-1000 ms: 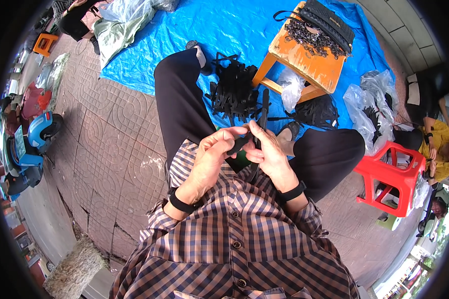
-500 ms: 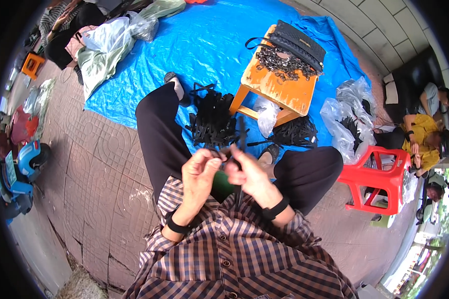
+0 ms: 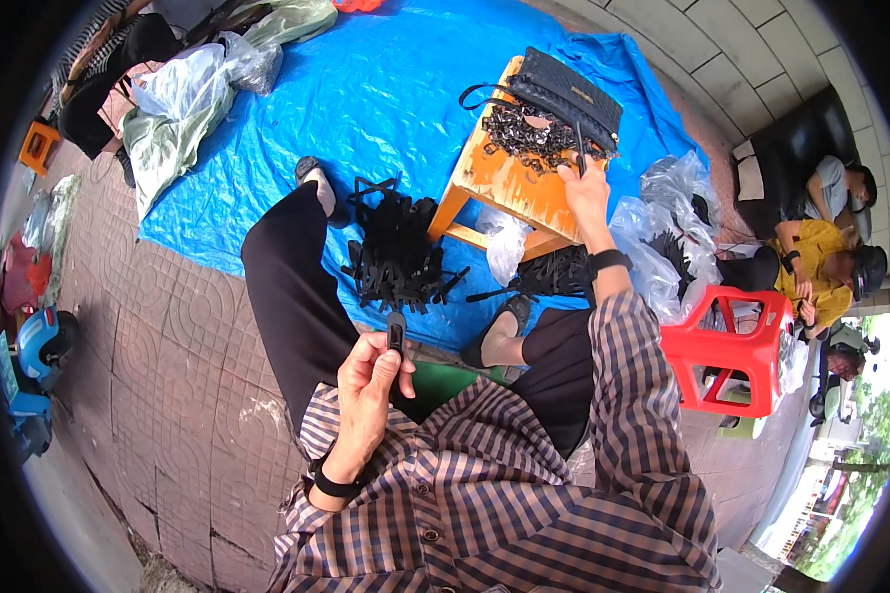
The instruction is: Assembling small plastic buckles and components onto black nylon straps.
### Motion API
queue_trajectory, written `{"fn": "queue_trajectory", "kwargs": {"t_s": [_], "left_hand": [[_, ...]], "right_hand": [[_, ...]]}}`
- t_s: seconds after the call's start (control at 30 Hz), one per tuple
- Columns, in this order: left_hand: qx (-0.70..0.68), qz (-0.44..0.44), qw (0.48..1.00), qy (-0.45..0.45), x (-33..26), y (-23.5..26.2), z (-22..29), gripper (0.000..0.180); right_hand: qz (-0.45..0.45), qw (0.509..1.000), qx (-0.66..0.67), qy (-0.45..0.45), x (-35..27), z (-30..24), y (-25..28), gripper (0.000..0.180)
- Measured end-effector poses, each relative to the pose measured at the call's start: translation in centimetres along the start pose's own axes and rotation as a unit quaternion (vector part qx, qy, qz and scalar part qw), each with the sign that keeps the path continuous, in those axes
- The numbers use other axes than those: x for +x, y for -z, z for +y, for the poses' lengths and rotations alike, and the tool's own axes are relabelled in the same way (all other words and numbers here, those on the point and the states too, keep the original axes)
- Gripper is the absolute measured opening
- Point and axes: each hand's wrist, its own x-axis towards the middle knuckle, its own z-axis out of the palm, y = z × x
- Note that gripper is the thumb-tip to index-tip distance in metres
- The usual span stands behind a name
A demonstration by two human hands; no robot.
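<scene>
My left hand (image 3: 368, 385) is closed in front of my lap. Between thumb and fingers it pinches a small black flat piece (image 3: 396, 333) with a rounded end, like a strap end or clip; its exact kind is unclear. My right hand (image 3: 587, 196) stretches out over the right side of the orange wooden stool (image 3: 524, 201). A narrow black stick-like thing (image 3: 580, 140) points up from its closed fingers, beside a pile of small dark shiny metal pieces (image 3: 526, 133). A heap of black straps (image 3: 394, 247) lies on the tarp near my left foot.
A black woven pouch (image 3: 569, 91) lies on the stool's far edge. Blue tarp (image 3: 376, 89) spreads under it. More black straps (image 3: 554, 274) and clear plastic bags (image 3: 667, 217) lie to the right, near a red plastic stool (image 3: 727, 341). Other people sit at both sides.
My hands have parted. The right one has moved forward and right to the stool with the black stick-like thing; the left one stays before my lap with the black piece.
</scene>
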Motion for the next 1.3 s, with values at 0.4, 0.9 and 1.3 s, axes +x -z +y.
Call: {"fn": "queue_trajectory", "kwargs": {"t_s": [0.4, 0.9, 1.3], "left_hand": [[-0.028, -0.016, 0.999, 0.018, 0.2, -0.9, -0.5, 0.013], [-0.044, 0.029, 0.997, 0.054, -1.1, -0.9, -0.4, 0.012], [-0.040, 0.009, 0.998, 0.055, -1.2, -1.5, -0.7, 0.011]], "right_hand": [[0.054, 0.982, 0.183, -0.016, 0.6, 5.8, -0.1, 0.020], [0.061, 0.997, 0.047, -0.005, -1.5, 2.2, 2.0, 0.028], [-0.002, 0.999, -0.040, 0.034, -1.0, 1.8, 1.9, 0.022]]}}
